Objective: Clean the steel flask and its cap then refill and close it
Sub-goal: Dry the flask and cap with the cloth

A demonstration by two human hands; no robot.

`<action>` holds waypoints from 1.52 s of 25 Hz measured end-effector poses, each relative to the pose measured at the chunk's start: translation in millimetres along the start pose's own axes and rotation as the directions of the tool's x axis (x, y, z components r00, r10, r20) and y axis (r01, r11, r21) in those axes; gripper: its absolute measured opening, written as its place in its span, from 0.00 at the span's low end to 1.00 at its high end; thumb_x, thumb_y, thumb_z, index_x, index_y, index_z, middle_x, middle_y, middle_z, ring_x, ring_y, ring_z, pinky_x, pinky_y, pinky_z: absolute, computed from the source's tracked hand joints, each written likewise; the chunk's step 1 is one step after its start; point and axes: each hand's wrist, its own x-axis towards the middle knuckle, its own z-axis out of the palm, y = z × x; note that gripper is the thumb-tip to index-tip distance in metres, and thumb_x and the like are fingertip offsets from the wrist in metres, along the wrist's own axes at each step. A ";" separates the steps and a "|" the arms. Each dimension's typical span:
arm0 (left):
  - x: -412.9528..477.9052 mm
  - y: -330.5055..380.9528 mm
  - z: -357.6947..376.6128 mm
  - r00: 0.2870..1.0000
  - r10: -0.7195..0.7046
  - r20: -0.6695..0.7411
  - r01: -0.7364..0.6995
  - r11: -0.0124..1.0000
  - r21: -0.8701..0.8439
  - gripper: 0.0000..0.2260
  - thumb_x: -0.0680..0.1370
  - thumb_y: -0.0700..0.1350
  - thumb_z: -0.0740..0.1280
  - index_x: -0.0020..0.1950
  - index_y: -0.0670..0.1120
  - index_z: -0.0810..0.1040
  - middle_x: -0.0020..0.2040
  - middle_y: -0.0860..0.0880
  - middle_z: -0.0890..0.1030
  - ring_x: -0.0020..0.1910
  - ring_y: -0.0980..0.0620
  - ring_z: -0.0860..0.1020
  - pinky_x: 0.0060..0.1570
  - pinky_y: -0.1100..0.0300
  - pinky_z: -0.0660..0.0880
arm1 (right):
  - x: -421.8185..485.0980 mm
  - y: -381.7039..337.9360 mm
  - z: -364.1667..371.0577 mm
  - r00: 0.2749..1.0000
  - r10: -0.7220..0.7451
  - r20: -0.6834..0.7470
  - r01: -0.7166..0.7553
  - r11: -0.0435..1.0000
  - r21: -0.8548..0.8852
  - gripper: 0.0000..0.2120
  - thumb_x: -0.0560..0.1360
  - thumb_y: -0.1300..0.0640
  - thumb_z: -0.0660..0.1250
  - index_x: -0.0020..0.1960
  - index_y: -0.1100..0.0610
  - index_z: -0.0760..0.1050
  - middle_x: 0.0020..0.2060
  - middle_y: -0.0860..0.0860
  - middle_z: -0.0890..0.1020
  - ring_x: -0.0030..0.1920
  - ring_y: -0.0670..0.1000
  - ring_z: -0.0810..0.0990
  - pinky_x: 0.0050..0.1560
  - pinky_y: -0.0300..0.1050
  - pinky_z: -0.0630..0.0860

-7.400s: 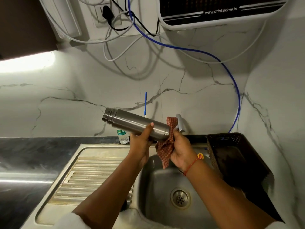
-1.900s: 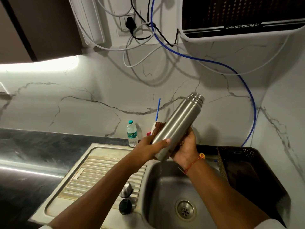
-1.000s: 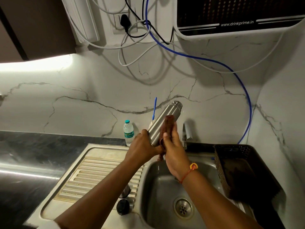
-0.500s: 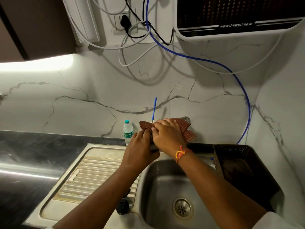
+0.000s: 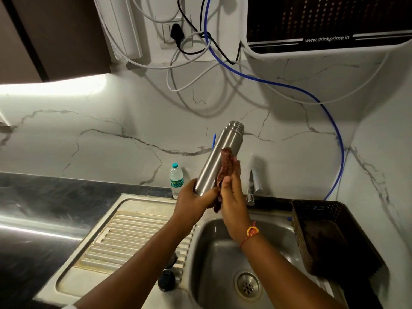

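Flask (image 5: 219, 157) uncapped, tilted, mouth up, held above back rim of sink (image 5: 214, 246). Left hand (image 5: 191, 197) wrapped round flask base. Right hand (image 5: 233, 197) nearly flat, fingers straight, pressing red checked cloth (image 5: 226, 166) against flask side. Dark cap (image 5: 166, 281) on sink's left rim, partly hidden by left forearm. Tap (image 5: 253, 186) behind sink, right of hands. Small plastic bottle (image 5: 176, 180) behind sink's drainboard (image 5: 133, 237). Dark basket (image 5: 312, 210) right of sink. Dark counter (image 5: 33, 208) left. Marble wall (image 5: 89, 121); purifier (image 5: 323, 23) and blue tube (image 5: 289, 88) above sink.
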 end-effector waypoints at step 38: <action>-8.6 16.3 -10.4 0.871 -0.198 0.450 0.112 0.971 0.209 0.20 0.74 0.41 0.76 0.61 0.54 0.72 0.53 0.48 0.81 0.49 0.52 0.83 0.47 0.58 0.83 | 23.4 -19.2 -36.0 0.913 0.381 0.145 -0.401 0.780 0.481 0.14 0.72 0.59 0.71 0.58 0.57 0.77 0.46 0.59 0.85 0.46 0.58 0.86 0.48 0.55 0.81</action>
